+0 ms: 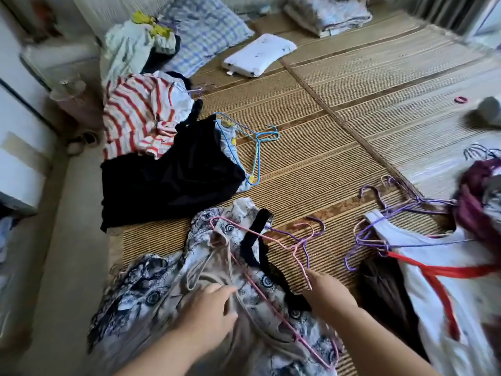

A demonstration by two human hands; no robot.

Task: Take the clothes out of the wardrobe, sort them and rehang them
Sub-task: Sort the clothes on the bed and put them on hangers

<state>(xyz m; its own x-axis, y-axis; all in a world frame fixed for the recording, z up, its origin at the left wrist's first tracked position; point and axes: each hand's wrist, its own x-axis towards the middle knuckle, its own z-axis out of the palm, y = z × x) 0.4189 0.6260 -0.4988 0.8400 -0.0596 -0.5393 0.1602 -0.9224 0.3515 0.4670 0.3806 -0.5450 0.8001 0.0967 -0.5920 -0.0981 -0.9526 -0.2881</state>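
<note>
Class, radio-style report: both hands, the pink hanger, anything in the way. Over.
Left hand pinches beige top. Right hand at pink hanger end, grip unclear. Hanger lies on patterned dress; purple hanger crosses its hook.

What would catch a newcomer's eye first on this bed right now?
Both hands low in the middle: the left hand on a black-and-white patterned garment, the right hand at the pink hanger lying across it. Next, the red-and-white striped garment at upper left, and a tangle of purple hangers at right.
</note>
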